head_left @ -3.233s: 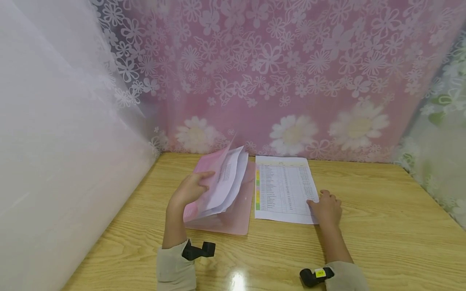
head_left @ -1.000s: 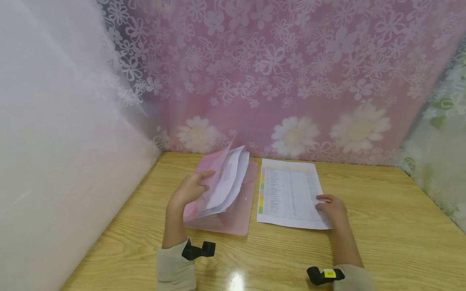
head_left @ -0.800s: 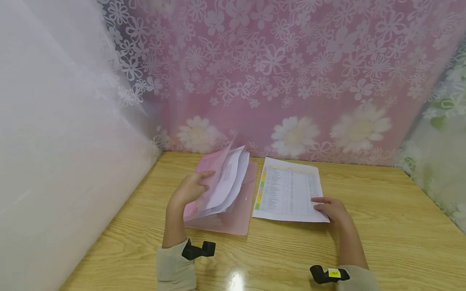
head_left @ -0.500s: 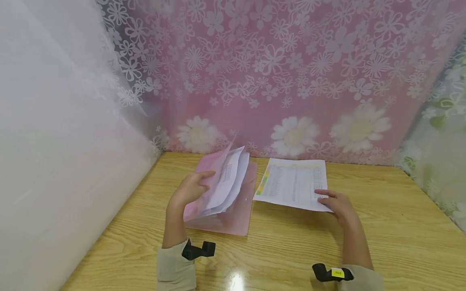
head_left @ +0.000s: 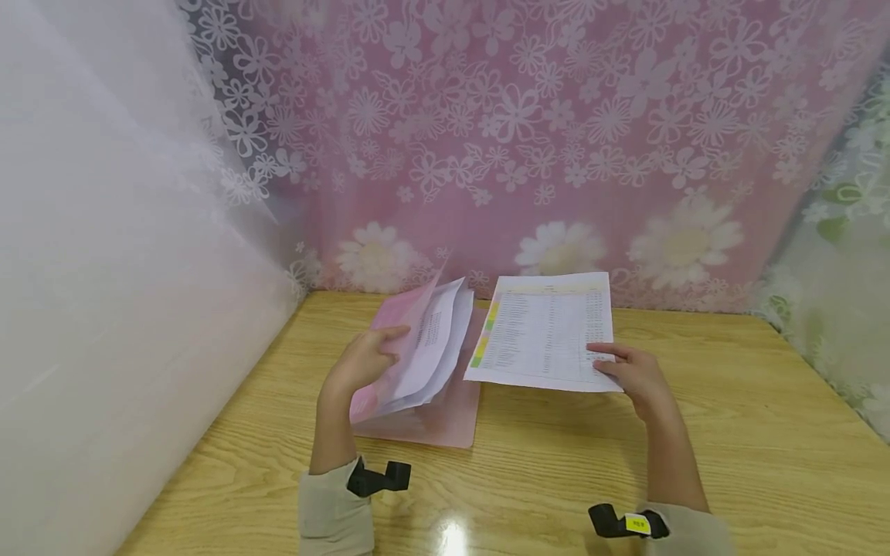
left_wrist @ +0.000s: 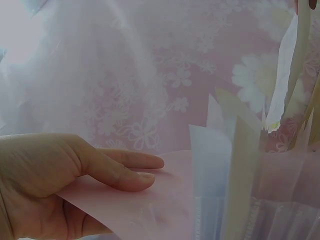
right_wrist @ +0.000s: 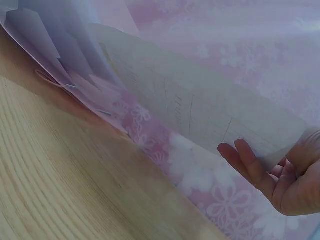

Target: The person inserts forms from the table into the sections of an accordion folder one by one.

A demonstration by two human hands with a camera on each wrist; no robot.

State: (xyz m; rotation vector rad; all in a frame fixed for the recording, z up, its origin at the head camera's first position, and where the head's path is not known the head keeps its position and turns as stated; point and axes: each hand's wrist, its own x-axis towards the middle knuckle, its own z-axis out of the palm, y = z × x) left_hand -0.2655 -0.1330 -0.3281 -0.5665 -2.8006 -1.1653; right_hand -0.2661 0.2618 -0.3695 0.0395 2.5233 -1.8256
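Note:
A pink document folder stands partly opened on the left of the table, with clear sleeves and white papers fanned inside. My left hand pinches its raised front cover; in the left wrist view the thumb lies on one side of the pink cover. My right hand pinches a printed table sheet by its lower right corner. That sheet, with a coloured strip down its left side, hangs above the table, its lower left corner overlapping the folder's edge. The right wrist view shows the sheet's underside.
The wooden table runs up to a pink floral curtain at the back. A whitish sheet wall closes off the left side. Black wrist cameras sit at both sleeves.
My right hand has lifted the printed sheet off the table, at first shifting it right, then up and left towards the folder. The left hand and folder stay put.

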